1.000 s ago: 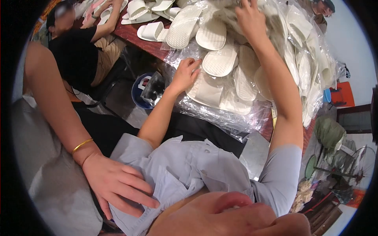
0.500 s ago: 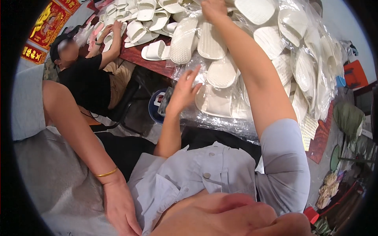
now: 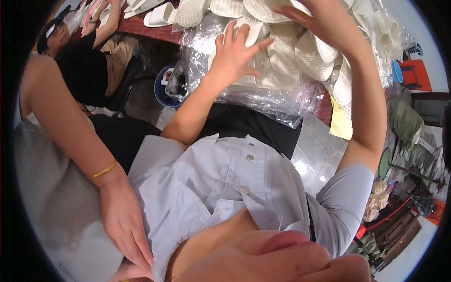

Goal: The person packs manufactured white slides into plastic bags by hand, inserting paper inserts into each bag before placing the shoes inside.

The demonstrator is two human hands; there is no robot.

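Note:
My left hand (image 3: pixel 235 54) is open, its fingers spread over white slippers in clear plastic near the table's front. Beneath and beside it lies a clear plastic bag (image 3: pixel 263 96). My right hand (image 3: pixel 324 21) reaches over the pile at the top edge, with fingers apart and partly cut off by the frame; nothing shows in its grip. Between the two hands lies a white textured slipper (image 3: pixel 283 49), sole pattern visible. Another white slipper (image 3: pixel 314 58) is tilted beside it, below my right hand.
A co-worker in black (image 3: pixel 87 75) sits at the left. Another person's arm with a gold bracelet (image 3: pixel 104 169) rests close on my left. A blue bucket (image 3: pixel 162 89) stands by the red table (image 3: pixel 150 30). Yellow paper (image 3: pixel 342 122) hangs at its front edge.
The view has shifted, so the table sits higher. My left hand has spread out over the bagged slippers. My right hand has come back from the far pile toward the right.

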